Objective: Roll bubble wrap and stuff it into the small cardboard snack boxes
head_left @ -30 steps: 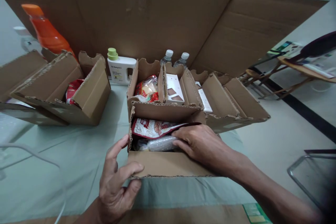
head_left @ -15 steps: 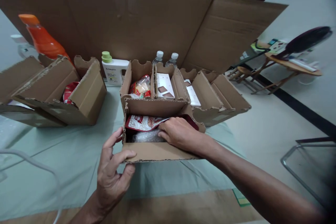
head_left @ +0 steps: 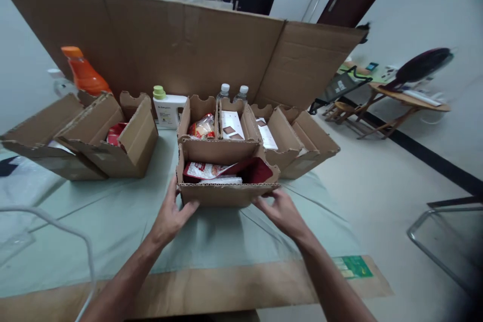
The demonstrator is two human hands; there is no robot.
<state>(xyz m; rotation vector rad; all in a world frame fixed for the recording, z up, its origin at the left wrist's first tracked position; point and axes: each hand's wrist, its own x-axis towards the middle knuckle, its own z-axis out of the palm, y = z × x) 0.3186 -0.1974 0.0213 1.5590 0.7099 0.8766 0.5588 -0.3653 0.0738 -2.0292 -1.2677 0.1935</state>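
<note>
A small open cardboard box sits on the pale green table cover, holding a red and white snack packet and a clear plastic-wrapped item. My left hand grips the box's front left corner, thumb on the front wall. My right hand touches the front right corner with fingers curled at the box's lower edge. Both hands are outside the box.
Behind it stand open boxes with a snack bag and white cartons. Another open box lies left. An orange bottle, white jug and two water bottles stand before a tall cardboard sheet. A round table is far right.
My right hand has come out of the box and moved to its front right corner. My left hand stays on the front left corner. The camera pulled back and tilted up.
</note>
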